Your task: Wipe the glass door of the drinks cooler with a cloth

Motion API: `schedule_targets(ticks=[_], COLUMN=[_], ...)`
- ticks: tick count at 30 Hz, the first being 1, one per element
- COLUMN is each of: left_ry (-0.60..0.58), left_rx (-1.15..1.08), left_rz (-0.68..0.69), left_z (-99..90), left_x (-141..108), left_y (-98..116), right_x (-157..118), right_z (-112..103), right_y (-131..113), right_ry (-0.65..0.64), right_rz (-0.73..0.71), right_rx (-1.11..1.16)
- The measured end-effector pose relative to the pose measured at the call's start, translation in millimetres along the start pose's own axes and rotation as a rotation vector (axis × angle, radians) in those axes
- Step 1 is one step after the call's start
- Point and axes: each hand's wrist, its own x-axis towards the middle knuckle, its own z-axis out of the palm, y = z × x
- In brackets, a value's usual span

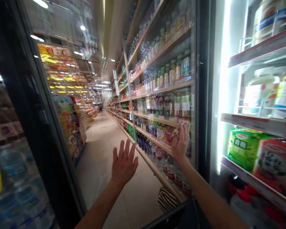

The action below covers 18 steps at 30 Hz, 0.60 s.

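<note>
Head view, live: right hand (180, 147) closed firmly on a crumpled white cloth (178, 130), fingers keeping it snug against the glass cooler door (157, 41), left hand (124, 163) wide open and raised just left of that door.

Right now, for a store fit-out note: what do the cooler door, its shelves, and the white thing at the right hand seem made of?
The cooler door looks like clear glass: bottles show through, ceiling lights reflect. The shelves look like pale matte wood or laminate, unclear which. The white thing at the right hand looks crumpled and soft, cloth or tissue.
</note>
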Motion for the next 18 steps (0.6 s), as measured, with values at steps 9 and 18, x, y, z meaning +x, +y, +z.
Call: schedule_targets(ticks=[9, 18], left_ry=[0.000, 0.021], left_rx=[-0.024, -0.037], left_rz=[-0.017, -0.026], left_z=[-1.4, -1.7], left_x=[0.4, 1.0], left_y=[1.0, 2.2], right_x=[-20.4, -5.6], right_z=[-8.7, 2.5], right_y=[-38.6, -47.1], right_ry=[-0.263, -0.136], right_rz=[-0.391, -0.231], right_rx=[0.094, 0.091])
